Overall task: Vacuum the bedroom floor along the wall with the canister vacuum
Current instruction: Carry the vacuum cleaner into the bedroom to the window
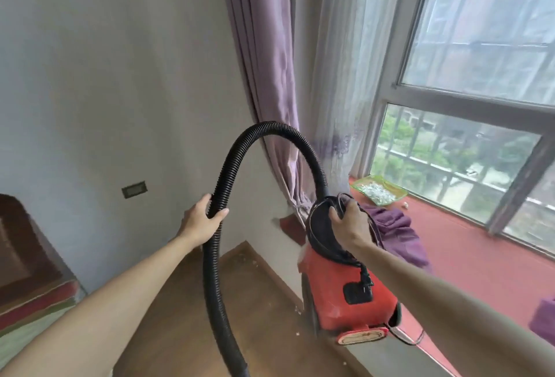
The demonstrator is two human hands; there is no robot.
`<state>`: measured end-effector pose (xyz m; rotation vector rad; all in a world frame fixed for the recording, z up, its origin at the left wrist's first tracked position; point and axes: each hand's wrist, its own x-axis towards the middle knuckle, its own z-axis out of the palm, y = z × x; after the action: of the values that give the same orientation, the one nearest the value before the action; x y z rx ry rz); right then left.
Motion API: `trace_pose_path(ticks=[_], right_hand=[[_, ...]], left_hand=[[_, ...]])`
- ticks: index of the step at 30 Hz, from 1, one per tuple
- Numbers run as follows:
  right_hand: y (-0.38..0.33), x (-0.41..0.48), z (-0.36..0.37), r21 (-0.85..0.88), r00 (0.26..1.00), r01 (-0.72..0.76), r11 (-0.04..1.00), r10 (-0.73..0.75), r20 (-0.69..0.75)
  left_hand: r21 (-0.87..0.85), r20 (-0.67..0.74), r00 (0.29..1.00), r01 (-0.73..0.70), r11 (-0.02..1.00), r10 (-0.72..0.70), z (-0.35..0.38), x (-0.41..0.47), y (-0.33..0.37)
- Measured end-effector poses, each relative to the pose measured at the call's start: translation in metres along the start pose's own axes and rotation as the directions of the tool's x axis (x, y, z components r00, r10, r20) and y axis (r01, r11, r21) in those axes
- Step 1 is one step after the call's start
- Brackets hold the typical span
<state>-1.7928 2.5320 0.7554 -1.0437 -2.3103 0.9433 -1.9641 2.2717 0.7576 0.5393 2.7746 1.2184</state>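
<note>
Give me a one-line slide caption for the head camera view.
Left hand grips the black hose while right hand holds the red canister vacuum by its top.

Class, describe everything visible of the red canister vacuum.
The canister vacuum has a red, plastic-looking body and black domed top. It tilts beside the red window ledge. A black ribbed hose arcs from its top and down out of frame. Its cord loops round the top, plug hanging against the body. The right hand grips the top; the left hand holds the hose.

vacuum [348, 283] on sill [468, 259], hose [219, 226] left
</note>
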Motion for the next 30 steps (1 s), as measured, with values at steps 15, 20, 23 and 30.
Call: trace_pose_path(ticks=[15, 20, 23, 30], right_hand=[[0.102, -0.065, -0.022, 0.148, 0.848, -0.408, 0.901, 0.434, -0.304], [0.139, -0.109, -0.037, 0.17, 0.781, -0.477, 0.862, 0.505, -0.367], [0.165, -0.136, -0.041, 0.195, 0.749, -0.508, 0.839, 0.542, -0.381], [0.218, -0.195, -0.01, 0.256, 0.69, -0.58, 0.773, 0.634, -0.349]], left_hand=[[-0.098, 0.414, 0.862, -0.278, 0.955, 0.294, 0.156, 0.034, 0.051], [-0.114, 0.489, 0.803, -0.328, 0.938, 0.34, 0.194, 0.0, 0.075], [-0.118, 0.519, 0.78, -0.339, 0.933, 0.349, 0.214, -0.023, 0.076], [-0.105, 0.588, 0.734, -0.345, 0.933, 0.338, 0.255, -0.078, 0.033]])
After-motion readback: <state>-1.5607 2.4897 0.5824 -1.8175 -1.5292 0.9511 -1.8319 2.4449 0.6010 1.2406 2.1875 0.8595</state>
